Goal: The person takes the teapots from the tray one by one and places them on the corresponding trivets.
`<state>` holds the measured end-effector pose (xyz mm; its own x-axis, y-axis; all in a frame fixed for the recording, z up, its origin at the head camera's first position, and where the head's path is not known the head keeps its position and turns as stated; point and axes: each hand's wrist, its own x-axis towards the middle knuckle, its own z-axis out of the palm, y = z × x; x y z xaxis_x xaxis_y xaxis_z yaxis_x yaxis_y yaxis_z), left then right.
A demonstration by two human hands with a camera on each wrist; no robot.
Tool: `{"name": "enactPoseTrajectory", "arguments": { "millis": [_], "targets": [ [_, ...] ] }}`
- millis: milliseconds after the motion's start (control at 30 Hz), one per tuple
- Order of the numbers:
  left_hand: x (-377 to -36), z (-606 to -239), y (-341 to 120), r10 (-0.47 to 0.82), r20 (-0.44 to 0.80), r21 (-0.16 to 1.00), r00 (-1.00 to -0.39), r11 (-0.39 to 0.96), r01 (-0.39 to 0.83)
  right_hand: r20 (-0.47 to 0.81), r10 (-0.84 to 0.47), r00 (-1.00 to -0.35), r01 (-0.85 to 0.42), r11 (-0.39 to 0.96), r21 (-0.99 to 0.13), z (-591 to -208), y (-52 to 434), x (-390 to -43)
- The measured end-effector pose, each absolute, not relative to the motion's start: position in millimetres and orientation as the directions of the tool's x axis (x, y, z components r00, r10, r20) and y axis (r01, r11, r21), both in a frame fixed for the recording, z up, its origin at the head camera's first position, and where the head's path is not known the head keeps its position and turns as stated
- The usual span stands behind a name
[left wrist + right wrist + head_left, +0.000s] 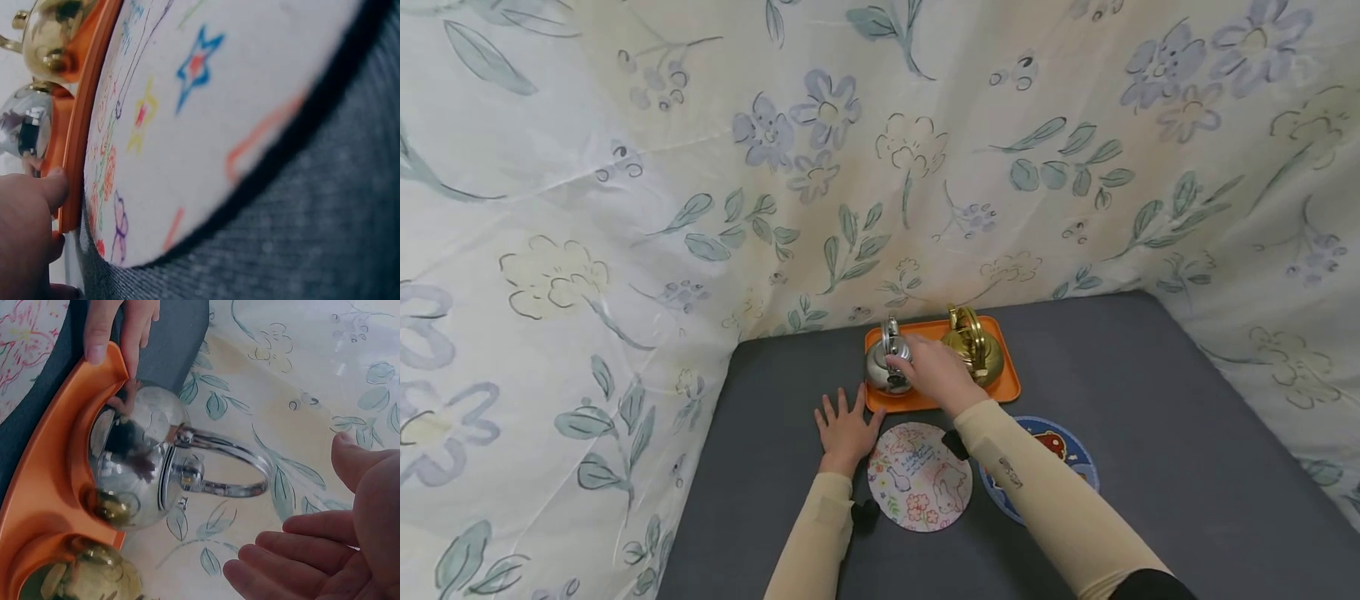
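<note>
While the silver kettle (887, 367) stands at the 9 o'clock end of the orange tray (1009, 385), its arched handle upright, the right hand (934, 368) reaches in over it from 5 o'clock. In the right wrist view that hand's fingers (294, 550) are loosely spread and only gently curved, apart from the handle and holding nothing; from the head view the fingertips seem to lie close against the kettle's handle or lid, though I cannot tell whether they actually touch. A gold kettle (976, 343) sits just beside the silver one, at its 3 o'clock, on the same tray.

The left hand (844, 427) lies flat on the grey counter (1150, 417) at the tray's 8 o'clock corner, fingers straight and splayed; its thumb and forefinger rest against the tray's rim, gripping nothing.

Just below the tray, toward 6 o'clock, lies a round white mat (919, 477) with coloured drawings, right beside the left wrist. At its 3 o'clock a round blue mat (1067, 454) lies partly hidden under the right forearm. Both forearms wear cream sleeves. A floral cloth (700, 167) with blue flowers and green leaves hangs behind the counter from 9 o'clock round to 3 o'clock.
</note>
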<state>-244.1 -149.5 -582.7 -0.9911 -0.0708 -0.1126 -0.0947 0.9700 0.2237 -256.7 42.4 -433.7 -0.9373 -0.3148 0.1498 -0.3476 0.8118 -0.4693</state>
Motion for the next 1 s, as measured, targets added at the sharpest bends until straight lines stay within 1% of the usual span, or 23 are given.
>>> {"name": "enactPoseTrajectory", "arguments": {
  "millis": [100, 200, 400, 633, 867, 1000],
  "targets": [
    [-243.9, -582.3, -149.8, -0.069, -0.112, 0.226, -0.991, 0.97, -0.093, 0.16, -0.302, -0.94, -0.342, 0.807, -0.482, -434.4, 37.5, -262.1],
    [-243.9, -581.5, -150.1, -0.066, -0.096, 0.259, -0.993, 0.962, -0.089, 0.176, -0.292, -0.94, -0.341, 0.805, -0.486, -435.0, 33.3, -267.4],
    [-240.6, -582.1, -151.7, -0.066, -0.104, 0.284, -0.992, 0.954, -0.093, 0.192, -0.311, -0.931, -0.366, 0.796, -0.482, -440.5, 25.5, -276.2],
    [-239.4, -585.2, -154.9, -0.069, -0.131, 0.272, -0.989, 0.957, -0.103, 0.167, -0.309, -0.936, -0.35, 0.785, -0.512, -448.6, 16.9, -286.0],
    [-241.1, -584.6, -155.3, -0.071, -0.126, 0.263, -0.989, 0.959, -0.102, 0.117, -0.28, -0.953, -0.3, 0.81, -0.503, -451.7, 12.4, -293.5],
    [-242.4, -583.3, -154.7, -0.066, -0.114, 0.272, -0.991, 0.958, -0.095, 0.131, -0.265, -0.955, -0.294, 0.814, -0.501, -453.7, 11.9, -297.4]
  ]
}}
